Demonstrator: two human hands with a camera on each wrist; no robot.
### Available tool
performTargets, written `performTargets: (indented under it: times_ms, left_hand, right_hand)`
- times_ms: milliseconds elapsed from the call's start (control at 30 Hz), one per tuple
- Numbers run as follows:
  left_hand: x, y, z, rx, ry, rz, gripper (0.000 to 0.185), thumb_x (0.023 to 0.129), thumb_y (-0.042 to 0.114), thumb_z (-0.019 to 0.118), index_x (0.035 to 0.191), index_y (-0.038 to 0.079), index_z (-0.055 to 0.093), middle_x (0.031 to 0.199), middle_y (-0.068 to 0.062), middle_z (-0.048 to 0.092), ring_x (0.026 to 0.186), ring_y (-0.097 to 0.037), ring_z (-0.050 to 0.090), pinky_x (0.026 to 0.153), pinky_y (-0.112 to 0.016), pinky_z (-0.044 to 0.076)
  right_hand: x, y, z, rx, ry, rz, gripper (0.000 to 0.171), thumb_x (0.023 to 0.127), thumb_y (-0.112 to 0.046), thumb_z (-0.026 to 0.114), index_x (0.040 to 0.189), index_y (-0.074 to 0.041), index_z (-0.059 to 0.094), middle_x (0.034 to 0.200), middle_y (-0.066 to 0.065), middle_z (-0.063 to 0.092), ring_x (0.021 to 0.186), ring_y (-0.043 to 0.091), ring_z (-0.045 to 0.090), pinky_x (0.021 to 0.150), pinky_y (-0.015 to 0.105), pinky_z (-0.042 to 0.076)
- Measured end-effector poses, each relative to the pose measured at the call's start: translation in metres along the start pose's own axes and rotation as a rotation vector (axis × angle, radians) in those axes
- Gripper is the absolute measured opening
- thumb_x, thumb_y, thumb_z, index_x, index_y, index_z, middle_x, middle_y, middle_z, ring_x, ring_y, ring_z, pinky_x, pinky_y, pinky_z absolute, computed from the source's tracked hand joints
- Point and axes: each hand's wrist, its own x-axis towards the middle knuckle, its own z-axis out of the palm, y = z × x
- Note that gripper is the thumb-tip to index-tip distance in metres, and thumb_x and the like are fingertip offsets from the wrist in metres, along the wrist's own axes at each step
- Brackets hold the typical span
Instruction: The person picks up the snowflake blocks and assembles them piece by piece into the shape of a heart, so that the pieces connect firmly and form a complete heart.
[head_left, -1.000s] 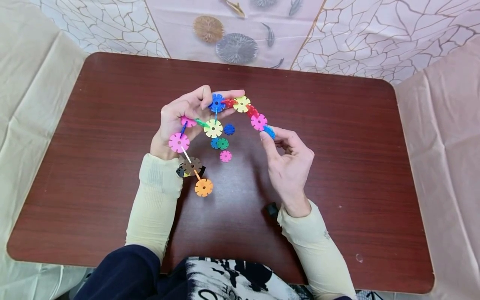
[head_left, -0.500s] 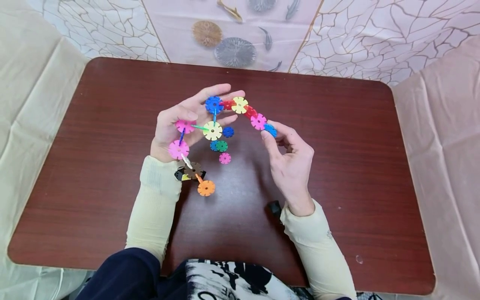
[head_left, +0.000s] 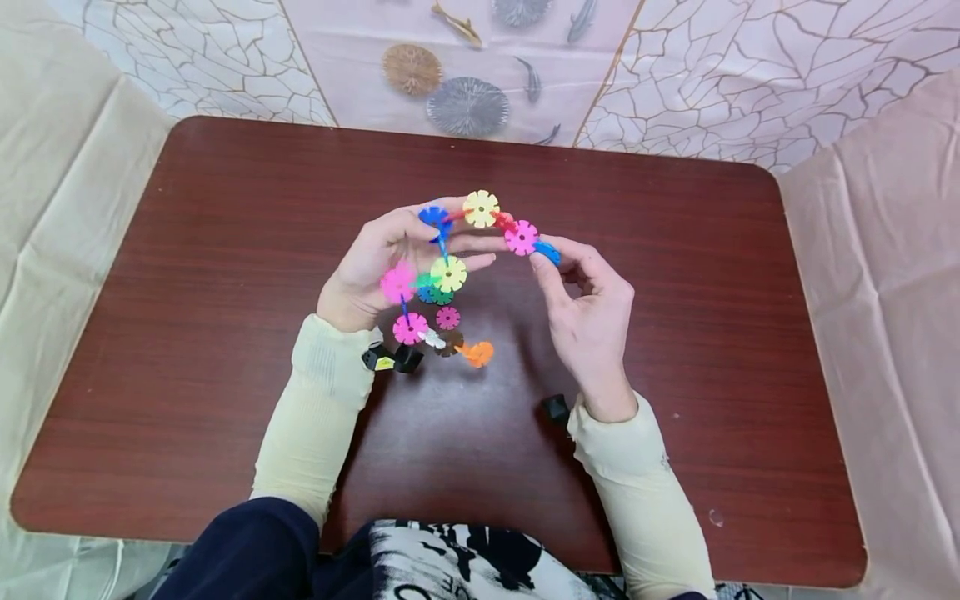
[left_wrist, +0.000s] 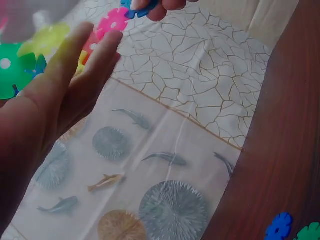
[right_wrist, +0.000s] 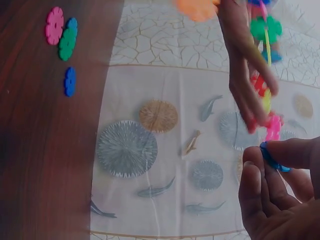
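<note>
A chain of snowflake building discs (head_left: 481, 209), slotted together in many colours, hangs in the air between both hands. My left hand (head_left: 363, 271) holds it at a dark blue disc (head_left: 433, 220), thumb on the front and fingers stretched out behind. From there a branch drops through yellow, green and pink discs to a brown disc and an orange disc (head_left: 477, 354). The other branch runs right to a pink disc (head_left: 521, 237). At its end my right hand (head_left: 596, 308) pinches a blue disc (right_wrist: 272, 159) between thumb and index finger; it touches the pink disc.
Several loose discs lie on the brown table (head_left: 712, 333) beneath the chain, among them a pink disc (head_left: 447, 317) and a green disc (right_wrist: 68, 44). A patterned cloth (head_left: 480, 67) hangs beyond the far edge. Small black wrist cameras (head_left: 556, 410) sit at both wrists.
My left hand has turned and shifted right, its thumb moving onto the dark blue disc. The lower branch swung right, covering a loose blue disc. My right hand keeps its pinch, moving slightly right.
</note>
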Motion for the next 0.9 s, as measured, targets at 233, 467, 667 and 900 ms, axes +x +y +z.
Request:
performTargets:
  times_ms: [233,467,667,900]
  left_hand:
    - [0.007,-0.007,0.0,0.067,-0.031,-0.033,0.052,0.093,0.004,0.022,0.14,-0.006,0.041,0.134,-0.022,0.05,0.121,-0.045,0.051,0.108,-0.054,0.034]
    - [0.011,-0.01,0.002,0.164,-0.003,-0.046,0.05,0.104,0.022,0.025,0.143,-0.007,0.038,0.126,-0.026,0.056,0.111,-0.045,0.059,0.099,-0.05,0.046]
    - [0.011,-0.011,0.002,0.181,-0.001,-0.072,0.046,0.107,0.027,0.025,0.148,0.01,0.039,0.121,-0.026,0.053,0.107,-0.042,0.061,0.086,-0.046,0.054]
    - [0.011,-0.008,0.0,0.198,0.079,-0.078,0.041,0.107,0.023,0.031,0.14,0.003,0.047,0.118,-0.023,0.061,0.101,-0.039,0.065,0.081,-0.046,0.056]
  right_hand:
    - [0.005,-0.001,-0.003,-0.039,-0.018,0.007,0.019,0.084,0.004,0.072,0.103,0.006,0.072,0.089,0.018,0.07,0.068,0.018,0.056,0.061,0.018,0.047]
    - [0.009,0.023,-0.009,-0.119,-0.064,-0.036,0.023,0.087,-0.01,0.073,0.11,-0.01,0.075,0.089,0.004,0.071,0.074,0.014,0.061,0.063,0.021,0.046]
    - [0.016,0.031,-0.014,-0.184,-0.099,-0.159,0.029,0.09,-0.015,0.07,0.119,-0.016,0.071,0.09,0.002,0.071,0.075,0.014,0.061,0.063,0.02,0.046]
    - [0.023,0.031,-0.015,-0.265,-0.101,-0.24,0.022,0.086,-0.009,0.073,0.108,-0.005,0.071,0.093,0.002,0.074,0.077,0.013,0.064,0.069,0.02,0.049]
